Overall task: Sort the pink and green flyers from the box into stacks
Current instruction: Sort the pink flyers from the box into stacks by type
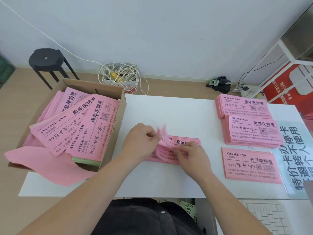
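Pink flyers being leafed through at the middle of the white worktop (160, 112)

A small pile of pink flyers (183, 141) is held flat on the worktop between both hands. Its lifted, blurred left-end sheets are pinched by the curled fingers of the left hand (141, 141), and its near edge is gripped by the right hand (192, 156). Loose pink sheets (76, 126) are heaped in the cardboard box (119, 122) at the left, with green flyers (86, 161) seen beneath them. Three pink stacks are laid at the right: a far stack (243, 107), a middle stack (252, 131) and a near stack (250, 165).
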`<state>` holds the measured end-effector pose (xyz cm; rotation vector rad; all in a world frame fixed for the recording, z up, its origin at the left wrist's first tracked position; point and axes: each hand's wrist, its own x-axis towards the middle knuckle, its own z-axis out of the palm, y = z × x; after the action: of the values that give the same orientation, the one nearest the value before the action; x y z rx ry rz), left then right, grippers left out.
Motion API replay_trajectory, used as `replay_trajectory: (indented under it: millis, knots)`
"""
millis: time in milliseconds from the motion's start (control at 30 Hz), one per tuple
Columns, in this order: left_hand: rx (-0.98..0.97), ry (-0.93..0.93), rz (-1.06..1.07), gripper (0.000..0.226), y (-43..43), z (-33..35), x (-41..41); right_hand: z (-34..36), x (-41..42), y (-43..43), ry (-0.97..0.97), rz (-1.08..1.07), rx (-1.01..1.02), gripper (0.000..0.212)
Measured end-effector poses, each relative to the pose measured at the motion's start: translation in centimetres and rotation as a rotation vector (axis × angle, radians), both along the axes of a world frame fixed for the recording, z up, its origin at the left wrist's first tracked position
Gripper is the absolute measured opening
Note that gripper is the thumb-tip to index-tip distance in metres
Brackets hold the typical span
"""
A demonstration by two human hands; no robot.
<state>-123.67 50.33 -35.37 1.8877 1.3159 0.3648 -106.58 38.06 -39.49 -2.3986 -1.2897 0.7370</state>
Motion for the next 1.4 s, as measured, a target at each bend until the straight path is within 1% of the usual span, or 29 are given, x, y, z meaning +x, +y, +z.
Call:
replay_trajectory:
  millis: [33, 67, 133, 200, 267, 300, 333, 433, 467, 500, 600, 700, 733, 767, 800, 833, 867, 900, 933, 967, 1033, 1100, 1167, 1200, 1267, 1300, 1333, 1367, 1400]
  knots:
    - [-0.043, -0.077, 0.072, 0.021, 0.4, 0.3, 0.0, 0.0, 0.4, 0.0, 0.017, 0.004, 0.009, 0.021]
    - [-0.058, -0.129, 0.137, 0.021, 0.9, 0.3, -0.1, 0.1, 0.8, 0.0, 0.022, 0.000, 0.010, 0.029]
    - [-0.039, -0.125, 0.175, 0.015, 1.4, 0.0, -0.6, 0.3, 1.1, 0.0, 0.034, -0.052, 0.016, 0.039]
    - [-0.018, -0.085, 0.153, 0.011, 1.2, -0.6, -1.1, 0.2, 1.3, -0.1, 0.063, -0.120, 0.017, 0.039]
    - [-0.029, -0.112, 0.175, 0.012, 0.8, -0.9, -1.2, 0.1, 1.3, -0.2, 0.079, -0.126, 0.019, 0.038]
    - [-0.069, -0.141, 0.193, 0.012, 0.6, -0.9, -1.1, 0.1, 1.2, -0.3, 0.075, -0.102, 0.030, 0.037]
    - [-0.143, -0.183, 0.208, 0.011, 0.4, -1.1, -1.0, -0.1, 1.1, -0.4, 0.053, -0.059, 0.044, 0.034]
    - [-0.487, -0.297, 0.195, 0.017, -0.4, -1.0, -0.4, -0.8, 0.0, -0.7, -0.075, 0.074, 0.049, 0.019]
    - [-0.571, -0.315, 0.178, 0.018, -0.9, -1.0, -0.4, -0.9, -0.3, -0.7, -0.100, 0.083, 0.041, 0.017]
    - [-0.609, -0.322, 0.157, 0.018, -1.3, -1.0, -0.4, -0.9, -0.5, -0.6, -0.108, 0.079, 0.027, 0.018]
    - [-0.607, -0.326, 0.135, 0.018, -2.3, -1.4, -0.7, -0.6, -0.8, -0.6, -0.098, 0.076, -0.026, 0.025]
    - [-0.611, -0.307, 0.207, 0.018, -2.8, -1.8, -0.6, -0.6, -0.6, -0.8, -0.086, 0.078, -0.011, 0.020]
    - [-0.608, -0.304, 0.247, 0.021, -2.8, -2.1, -0.6, -0.6, -0.4, -0.7, -0.077, 0.067, 0.004, 0.018]
    - [-0.577, -0.298, 0.289, 0.027, -2.7, -2.2, -0.7, -0.6, -0.3, -0.6, -0.070, 0.058, 0.013, 0.017]
    - [-0.489, -0.276, 0.309, 0.031, -2.5, -2.8, -1.0, -0.5, -0.3, -0.4, -0.064, 0.047, 0.010, 0.016]
    - [-0.322, -0.197, 0.259, 0.033, -2.3, -3.4, -1.6, -0.4, -0.2, -0.2, -0.065, 0.035, 0.002, 0.015]
    - [-0.093, -0.033, 0.131, 0.037, -2.3, -4.2, -2.3, -0.4, -0.2, -0.1, -0.071, 0.024, -0.003, 0.013]
    - [0.126, 0.145, -0.022, 0.047, -2.4, -5.0, -2.8, -0.3, -0.3, 0.1, -0.083, 0.017, -0.001, 0.013]
    - [0.267, 0.272, -0.143, 0.057, -2.8, -5.8, -3.2, -0.5, -0.4, 0.1, -0.097, 0.014, 0.001, 0.013]
    - [0.310, 0.354, -0.205, 0.063, -3.1, -6.6, -3.4, -0.6, -0.6, 0.1, -0.116, 0.014, 0.004, 0.013]
    - [0.315, 0.379, -0.200, 0.060, -3.8, -7.6, -3.4, -1.0, -1.0, 0.0, -0.152, 0.025, 0.011, 0.015]
    - [0.377, 0.371, -0.223, 0.047, -4.1, -8.1, -3.1, -1.2, -1.3, -0.2, -0.168, 0.040, 0.026, 0.017]
    - [0.458, 0.336, -0.264, 0.027, -4.2, -8.1, -2.7, -1.2, -1.3, -0.3, -0.175, 0.043, 0.037, 0.018]
    - [0.466, 0.322, -0.273, 0.020, -4.3, -8.1, -2.6, -1.1, -1.4, -0.3, -0.171, 0.038, 0.038, 0.020]
    - [0.422, 0.251, -0.214, 0.017, -4.4, -7.8, -2.4, -0.6, -1.2, -0.2, -0.134, 0.038, 0.017, 0.031]
    - [0.344, 0.166, -0.173, 0.017, -4.5, -7.1, -2.2, -0.2, -1.0, -0.2, -0.100, 0.047, -0.012, 0.043]
    - [0.191, 0.025, -0.114, 0.017, -4.6, -6.0, -2.0, 0.1, -0.8, -0.2, -0.064, 0.056, -0.051, 0.056]
    - [-0.009, -0.149, -0.042, 0.021, -4.8, -4.6, -1.6, 0.3, -0.7, -0.2, -0.045, 0.066, -0.085, 0.065]
    - [-0.227, -0.327, 0.012, 0.025, -5.1, -3.4, -1.3, 0.3, -0.7, -0.2, -0.048, 0.074, -0.090, 0.067]
